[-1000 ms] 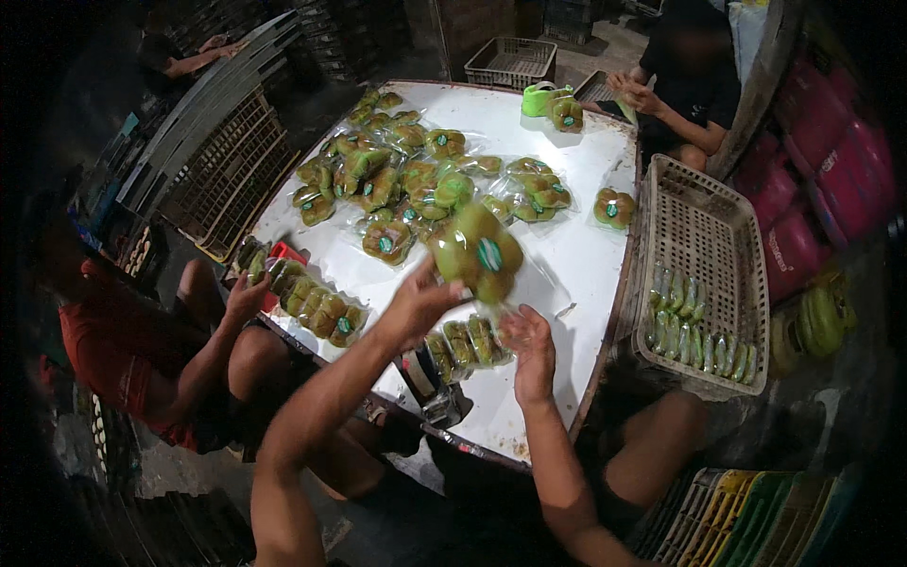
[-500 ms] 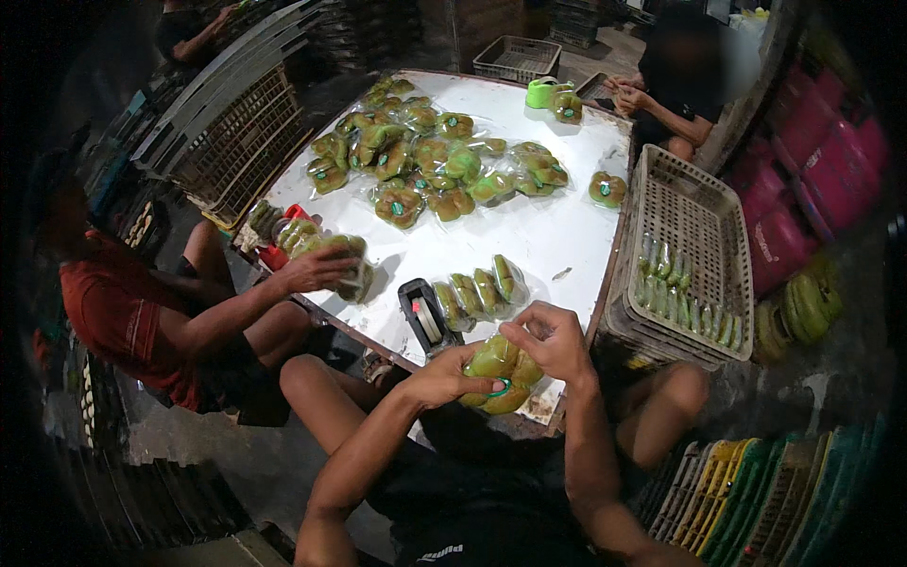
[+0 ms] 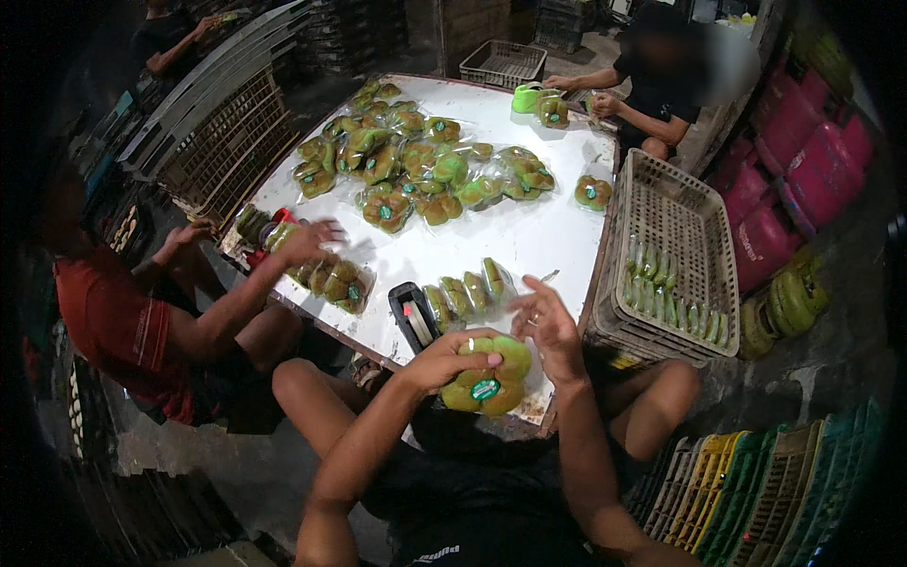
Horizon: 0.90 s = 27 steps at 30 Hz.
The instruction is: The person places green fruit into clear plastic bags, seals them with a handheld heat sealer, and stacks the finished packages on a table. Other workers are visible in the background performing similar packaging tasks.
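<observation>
My left hand [image 3: 446, 365] is closed on a bagged bun [image 3: 510, 373], green-brown and lobed like a flower, with a small green label. It is held up over the table's near edge, the label showing. My right hand [image 3: 545, 321] is raised just to the right of it, fingers apart and holding nothing. Beyond my hands, a row of wrapped green rolls [image 3: 455, 299] lies on the white table [image 3: 397, 255]. A black tape dispenser [image 3: 413, 317] stands to the left of that row.
More bagged buns [image 3: 416, 156] are heaped across the table's far half. Stacked crates [image 3: 682, 203] holding small wrapped rolls stand at the right. A co-worker in red [image 3: 113, 321] reaches over at the left; another [image 3: 661, 85] handles a bag at the far right corner.
The bun in my left hand has turned, so its label now faces up. My right hand has come away from it and opened. The left co-worker has let go of a bagged bread pack.
</observation>
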Each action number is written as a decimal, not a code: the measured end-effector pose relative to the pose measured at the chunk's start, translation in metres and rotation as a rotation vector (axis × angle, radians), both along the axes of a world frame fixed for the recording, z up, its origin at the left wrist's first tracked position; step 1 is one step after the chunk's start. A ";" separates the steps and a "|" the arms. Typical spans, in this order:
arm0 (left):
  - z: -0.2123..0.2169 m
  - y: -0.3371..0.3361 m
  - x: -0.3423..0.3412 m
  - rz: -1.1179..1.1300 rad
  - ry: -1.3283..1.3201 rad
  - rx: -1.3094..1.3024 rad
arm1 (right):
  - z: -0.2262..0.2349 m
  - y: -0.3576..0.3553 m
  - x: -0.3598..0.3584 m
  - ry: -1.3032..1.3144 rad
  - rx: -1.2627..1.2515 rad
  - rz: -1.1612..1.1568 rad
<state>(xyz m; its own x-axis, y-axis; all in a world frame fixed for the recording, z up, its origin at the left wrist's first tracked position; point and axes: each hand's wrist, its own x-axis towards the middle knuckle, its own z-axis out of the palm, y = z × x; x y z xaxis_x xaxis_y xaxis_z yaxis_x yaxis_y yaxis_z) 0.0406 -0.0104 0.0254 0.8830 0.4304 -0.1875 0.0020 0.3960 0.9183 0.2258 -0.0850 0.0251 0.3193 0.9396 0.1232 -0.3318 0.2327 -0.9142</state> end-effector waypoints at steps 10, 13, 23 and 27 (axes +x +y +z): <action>-0.005 0.003 -0.002 0.456 -0.130 -0.160 | -0.049 0.019 -0.039 -0.648 -0.033 -0.605; -0.010 0.002 -0.007 0.373 -0.119 0.080 | -0.030 0.009 -0.058 -0.954 0.153 -0.532; -0.003 -0.004 -0.005 0.605 0.124 1.086 | -0.028 0.011 -0.046 0.354 0.045 0.143; 0.004 -0.004 -0.009 0.429 0.200 0.633 | -0.033 0.009 -0.024 -0.049 -0.078 0.071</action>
